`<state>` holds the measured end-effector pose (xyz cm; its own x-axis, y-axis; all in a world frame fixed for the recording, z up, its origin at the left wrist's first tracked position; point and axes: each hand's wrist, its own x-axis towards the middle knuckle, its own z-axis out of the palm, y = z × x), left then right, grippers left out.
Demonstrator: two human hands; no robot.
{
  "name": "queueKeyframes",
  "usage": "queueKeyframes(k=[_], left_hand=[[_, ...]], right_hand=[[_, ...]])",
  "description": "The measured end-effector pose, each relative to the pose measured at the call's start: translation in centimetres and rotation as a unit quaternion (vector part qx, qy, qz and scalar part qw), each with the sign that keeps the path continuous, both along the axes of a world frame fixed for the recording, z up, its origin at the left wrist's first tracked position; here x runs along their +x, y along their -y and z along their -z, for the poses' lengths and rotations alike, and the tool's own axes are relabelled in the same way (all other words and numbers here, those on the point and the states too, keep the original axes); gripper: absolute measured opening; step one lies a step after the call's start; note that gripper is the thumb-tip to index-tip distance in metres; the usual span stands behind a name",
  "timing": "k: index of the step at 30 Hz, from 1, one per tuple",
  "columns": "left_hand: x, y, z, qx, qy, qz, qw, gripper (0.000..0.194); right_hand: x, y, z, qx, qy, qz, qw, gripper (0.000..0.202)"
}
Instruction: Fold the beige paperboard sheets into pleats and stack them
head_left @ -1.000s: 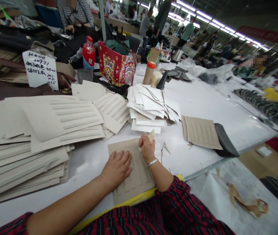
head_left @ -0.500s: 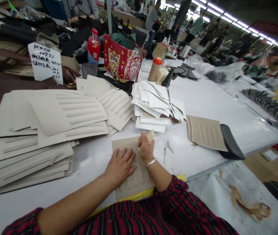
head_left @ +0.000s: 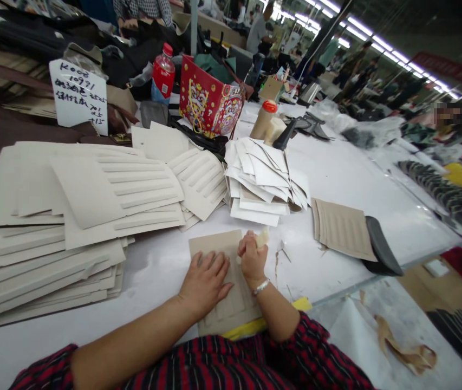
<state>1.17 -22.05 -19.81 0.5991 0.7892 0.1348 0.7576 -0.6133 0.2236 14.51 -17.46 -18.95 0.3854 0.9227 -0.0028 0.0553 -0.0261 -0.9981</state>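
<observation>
A beige ribbed panel lies on the white table in front of my body. My left hand rests flat on it with its fingers spread. At the panel's upper right edge, my right hand is closed round a pale, cream-coloured piece, whose top sticks out above the fist. Large beige ribbed panels are piled to the left. Beyond my hands sits a stack of white-backed pieces. Several brown ribbed pieces lie to the right, partly over a dark curved piece.
Farther back stand a red patterned box, a red-capped bottle, a brown jar with an orange lid and a handwritten card. Yellow material shows by the table's front edge. People work in the background.
The whole view has shifted slightly. My right hand, still round the pale piece, has moved a little away from my left hand, along the panel's right edge. My left hand stays flat.
</observation>
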Motion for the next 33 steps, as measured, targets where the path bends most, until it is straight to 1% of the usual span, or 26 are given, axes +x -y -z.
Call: queueKeyframes(k=[4, 7, 9, 10, 12, 14, 15, 17, 18, 21, 22, 24, 27, 30, 33], left_hand=[[0.2, 0.0, -0.1, -0.003, 0.004, 0.000, 1.000, 0.048], [0.3, 0.1, -0.2, -0.006, 0.005, 0.001, 1.000, 0.048], [0.2, 0.1, -0.4, -0.008, -0.002, 0.000, 1.000, 0.048], [0.0, -0.1, -0.6, -0.013, -0.006, 0.004, 1.000, 0.048], [-0.7, -0.8, -1.1, -0.032, -0.007, 0.021, 0.999, 0.048], [-1.4, -1.9, -1.6, -0.051, 0.003, 0.022, 0.998, 0.046], [-1.7, -2.7, -1.8, -0.053, 0.012, 0.012, 0.998, 0.043], [-1.8, -4.0, -2.0, -0.042, 0.033, -0.004, 0.999, 0.039], [-1.6, -4.6, -2.0, -0.037, 0.041, -0.001, 0.998, 0.038], [-0.3, -5.0, -1.3, -0.039, 0.037, 0.057, 0.997, 0.036], [0.3, -4.8, -0.9, -0.037, 0.028, 0.076, 0.996, 0.035], [1.1, -4.0, -0.1, -0.019, 0.007, 0.092, 0.996, 0.034], [1.7, -2.7, 0.5, 0.015, -0.015, 0.082, 0.996, 0.036], [1.8, -2.1, 0.4, 0.024, -0.028, 0.077, 0.996, 0.040], [1.9, -2.2, 0.0, 0.022, -0.030, 0.083, 0.996, 0.040]], right_hand=[[-0.8, 0.0, 0.1, 0.027, -0.010, 0.010, 1.000, 0.042], [-1.2, 0.1, 0.3, 0.010, -0.048, -0.010, 0.999, 0.042], [-0.7, -0.4, 0.1, -0.010, -0.081, -0.027, 0.996, 0.042], [-0.2, -0.8, -0.2, -0.016, -0.099, -0.024, 0.995, 0.043], [1.5, -1.4, -1.2, -0.006, -0.135, 0.016, 0.991, 0.043], [3.9, -1.0, -2.3, 0.031, -0.160, 0.070, 0.984, 0.043], [5.2, -0.4, -2.8, 0.046, -0.174, 0.082, 0.980, 0.042], [7.5, 1.4, -3.2, 0.053, -0.205, 0.071, 0.975, 0.037], [8.4, 2.5, -3.1, 0.044, -0.217, 0.057, 0.974, 0.033], [9.9, 5.2, -2.3, -0.009, -0.217, 0.029, 0.976, 0.023], [10.0, 5.7, -1.9, -0.026, -0.201, 0.030, 0.979, 0.023], [9.8, 6.2, -1.4, -0.049, -0.155, 0.041, 0.986, 0.022], [9.1, 5.8, -1.6, -0.045, -0.093, 0.074, 0.992, 0.026], [7.7, 4.6, -2.3, 0.013, -0.108, 0.084, 0.991, 0.026], [5.4, 2.7, -2.3, 0.078, -0.127, 0.060, 0.987, 0.031]])
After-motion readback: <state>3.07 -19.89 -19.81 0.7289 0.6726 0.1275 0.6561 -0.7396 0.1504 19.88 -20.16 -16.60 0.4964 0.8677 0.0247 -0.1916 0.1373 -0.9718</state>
